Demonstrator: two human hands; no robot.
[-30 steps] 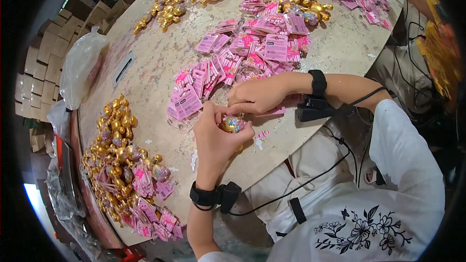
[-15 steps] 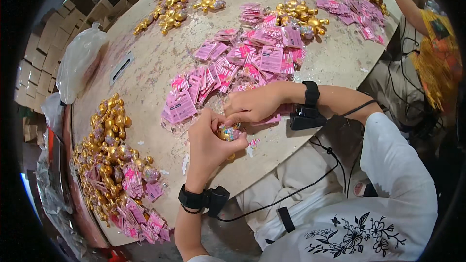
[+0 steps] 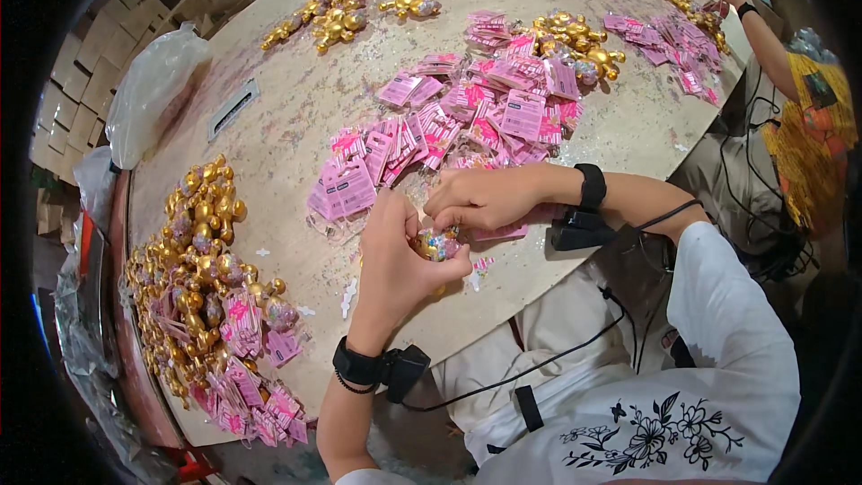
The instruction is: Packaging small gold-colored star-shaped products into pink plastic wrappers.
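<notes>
My left hand (image 3: 391, 256) is wrapped round a small shiny gold figure (image 3: 437, 244) with a clear belly full of colourful bits. Fingers and thumb of my right hand (image 3: 480, 198) are pressed together at the figure's upper side. Whether they pinch a small part of it is hidden. Just beyond my hands lies a heap of pink printed cards (image 3: 467, 117), some in clear wrapping. At the left is a pile of gold figures (image 3: 202, 260), with pink tags (image 3: 242, 323) among those at its near end.
More gold figures (image 3: 341, 18) lie along the far side, and a gold cluster (image 3: 575, 40) sits beside the cards. A clear plastic bag (image 3: 157, 94) rests at the left edge. Across the right corner, another person's arm (image 3: 768, 45) reaches over pink cards (image 3: 669, 45). Cables (image 3: 530, 368) hang from my wrist straps.
The whole view has shifted slightly. Both my hands stay together on the gold figure, with only small finger movement; its colourful belly shows a little more.
</notes>
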